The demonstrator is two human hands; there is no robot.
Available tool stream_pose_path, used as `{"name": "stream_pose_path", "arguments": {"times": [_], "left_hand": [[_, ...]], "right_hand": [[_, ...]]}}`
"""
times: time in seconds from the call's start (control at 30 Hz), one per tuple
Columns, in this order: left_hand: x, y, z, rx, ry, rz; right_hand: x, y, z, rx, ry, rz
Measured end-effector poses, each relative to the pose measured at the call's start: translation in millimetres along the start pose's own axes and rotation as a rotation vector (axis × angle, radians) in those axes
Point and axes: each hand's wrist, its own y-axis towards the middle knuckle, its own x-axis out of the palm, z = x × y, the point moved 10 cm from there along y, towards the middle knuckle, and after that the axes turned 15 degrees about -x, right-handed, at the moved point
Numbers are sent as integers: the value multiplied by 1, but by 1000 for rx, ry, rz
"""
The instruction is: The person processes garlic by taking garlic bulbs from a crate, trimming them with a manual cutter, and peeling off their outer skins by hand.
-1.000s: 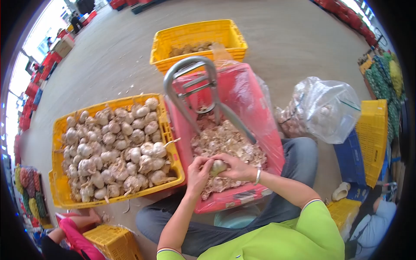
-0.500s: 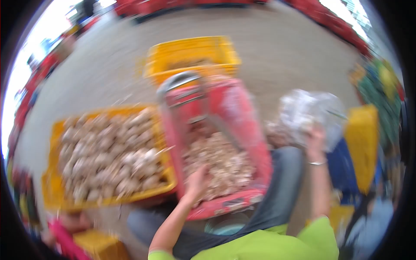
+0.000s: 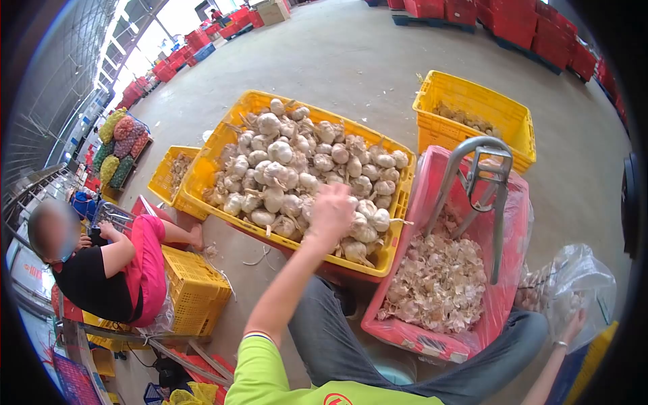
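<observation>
our L hand (image 3: 331,210) over round, papery garlic bulbs (image 3: 279,152) in yellow plast. crate (image 3: 229,216), R hand (image 3: 574,326) at crinkly clear bag (image 3: 588,277), can't tell either grip, smooth floor (image 3: 351,67) past crate's far edge

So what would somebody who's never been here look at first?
Probably the big yellow crate in the middle, piled with whitish garlic bulbs, with the left hand reaching in over them. Just to its right, a pink tub holds papery garlic skins, and a shiny bent metal bar stands up in it. Over on the left, a seated person's bright pink trousers stand out too.
</observation>
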Motion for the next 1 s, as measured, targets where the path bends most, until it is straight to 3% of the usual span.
{"name": "stream_pose_path", "arguments": {"times": [0.1,0.2,0.33,0.47,0.5,0.6,0.67,0.7,0.73,0.8,0.83,0.93,1.0], "left_hand": [[-33,31,-53,3,161,174],[-55,51,-79,-36,301,194],[-44,56,-133,-266,260,-26],[-73,49,-137,-304,-205,22],[-61,46,-142,-378,-505,-120],[-47,15,-66,-539,-1299,-534],[-12,2,-18,-429,-1522,-763],[5,-4,8,-420,-1641,-841],[21,-12,35,-455,-1777,-947],[45,-30,88,-529,-2017,-1178],[54,-36,111,-469,-2177,-1328],[52,-54,155,-272,-2121,-1371],[62,-63,170,-294,-2100,-1393]], "right_hand": [[33,-12,-39,68,227,-89],[75,-28,-114,-35,234,-152],[141,-60,-227,-266,96,-409],[178,-132,-362,-486,130,-597],[183,-146,-382,-527,147,-626],[211,-181,-422,-614,180,-727],[242,-206,-442,-612,225,-842],[265,-219,-428,-460,339,-950],[269,-227,-440,-658,282,-873],[271,-227,-445,-681,155,-836],[270,-226,-445,-660,148,-875],[274,-222,-437,-525,137,-1034],[276,-225,-422,-332,127,-1147]]}}
